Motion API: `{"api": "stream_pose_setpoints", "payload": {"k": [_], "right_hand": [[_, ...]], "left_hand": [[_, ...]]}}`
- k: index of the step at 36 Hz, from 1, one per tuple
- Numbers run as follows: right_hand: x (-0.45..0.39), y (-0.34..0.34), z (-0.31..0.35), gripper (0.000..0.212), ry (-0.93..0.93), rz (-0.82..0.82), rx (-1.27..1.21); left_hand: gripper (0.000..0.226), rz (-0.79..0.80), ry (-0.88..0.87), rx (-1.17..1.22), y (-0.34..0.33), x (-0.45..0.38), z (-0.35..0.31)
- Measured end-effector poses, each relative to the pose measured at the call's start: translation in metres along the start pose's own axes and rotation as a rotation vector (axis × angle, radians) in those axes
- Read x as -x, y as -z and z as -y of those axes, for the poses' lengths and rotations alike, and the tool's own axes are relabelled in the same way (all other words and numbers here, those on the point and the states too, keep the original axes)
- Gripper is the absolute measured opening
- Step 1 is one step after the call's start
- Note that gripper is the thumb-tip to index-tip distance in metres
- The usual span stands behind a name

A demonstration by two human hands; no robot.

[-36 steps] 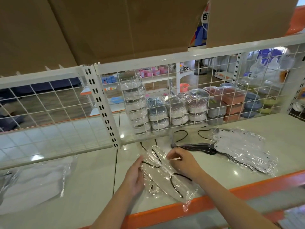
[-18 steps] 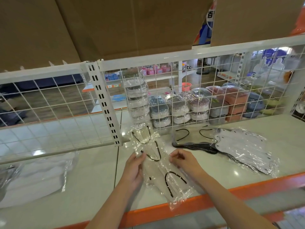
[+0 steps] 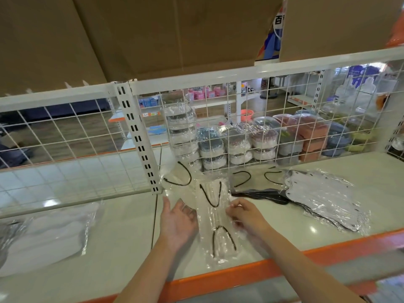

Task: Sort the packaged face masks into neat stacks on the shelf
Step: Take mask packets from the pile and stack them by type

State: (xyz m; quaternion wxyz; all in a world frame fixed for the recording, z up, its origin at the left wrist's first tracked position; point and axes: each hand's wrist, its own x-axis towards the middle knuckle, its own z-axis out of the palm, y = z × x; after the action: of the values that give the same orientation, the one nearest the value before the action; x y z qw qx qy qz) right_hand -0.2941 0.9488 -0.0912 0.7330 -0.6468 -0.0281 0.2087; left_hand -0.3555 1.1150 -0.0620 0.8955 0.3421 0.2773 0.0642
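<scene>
Right hand [image 3: 244, 215] and left hand [image 3: 178, 219] hold clear packets [image 3: 215, 217] containing white masks.

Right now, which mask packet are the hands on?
The white mask packet with black ear loops at centre, between both hands; the other packets lie untouched at far left and right.

One head-worn wide-angle view looks forward and down onto a shelf [image 3: 328, 176], close enough that both forearms enter from the bottom edge. It faces the wire grid [image 3: 284, 119] at the shelf's back, with cardboard boxes [image 3: 153, 33] overhead. Straight lines bow toward the frame's edges.
</scene>
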Motion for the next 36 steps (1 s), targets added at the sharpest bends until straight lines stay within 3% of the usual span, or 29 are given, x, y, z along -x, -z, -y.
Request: {"api": "stream_pose_setpoints", "payload": {"k": [2, 5, 10, 11, 14, 15, 19, 24, 27, 30, 32, 34, 36], "right_hand": [[-0.003, 0.003, 0.004, 0.018, 0.052, -0.063, 0.09], [-0.006, 0.008, 0.012, 0.015, 0.098, -0.096, 0.166], [-0.009, 0.011, 0.02, 0.014, 0.157, -0.089, 0.273], [-0.01, 0.011, 0.019, 0.013, 0.159, -0.101, 0.282], [-0.015, 0.01, 0.018, 0.005, 0.13, -0.149, 0.221], [-0.018, 0.011, 0.017, 0.006, 0.115, -0.176, 0.193], [-0.023, 0.016, 0.015, 0.009, 0.062, -0.308, 0.133], [-0.02, 0.008, 0.004, 0.012, 0.02, -0.283, 0.251], [-0.02, -0.008, -0.01, 0.019, -0.034, -0.262, 0.3], [-0.019, -0.022, -0.017, 0.017, -0.059, -0.171, 0.325], [-0.018, -0.026, -0.014, 0.012, -0.042, -0.131, 0.391], [-0.022, -0.02, -0.007, 0.026, 0.009, -0.14, 0.49], [-0.033, -0.005, 0.002, 0.037, 0.104, -0.177, 0.783]], "left_hand": [[0.061, 0.036, 0.064, 0.039, 0.016, -0.012, -0.002], [0.102, 0.033, 0.162, -0.242, 0.045, -0.039, 0.002], [0.095, 0.232, 0.159, -0.411, 0.031, -0.034, -0.004], [0.088, 0.257, 0.117, -0.495, 0.032, -0.033, -0.006], [0.025, 0.339, 0.205, -0.613, 0.03, -0.019, 0.005], [0.018, 0.351, 0.205, -0.646, 0.027, -0.015, 0.008], [0.018, 0.289, 0.103, -0.492, 0.027, -0.019, 0.009], [0.038, 0.134, 0.078, -0.264, 0.028, -0.028, 0.007], [0.045, 0.182, 0.114, -0.301, 0.024, -0.025, 0.012], [0.026, 0.218, 0.05, -0.435, 0.017, -0.016, 0.018], [0.029, 0.184, 0.011, -0.511, 0.014, -0.014, 0.019], [0.029, 0.155, 0.009, -0.519, 0.013, -0.012, 0.017], [0.033, 0.126, 0.023, -0.495, 0.016, -0.014, 0.012]]}}
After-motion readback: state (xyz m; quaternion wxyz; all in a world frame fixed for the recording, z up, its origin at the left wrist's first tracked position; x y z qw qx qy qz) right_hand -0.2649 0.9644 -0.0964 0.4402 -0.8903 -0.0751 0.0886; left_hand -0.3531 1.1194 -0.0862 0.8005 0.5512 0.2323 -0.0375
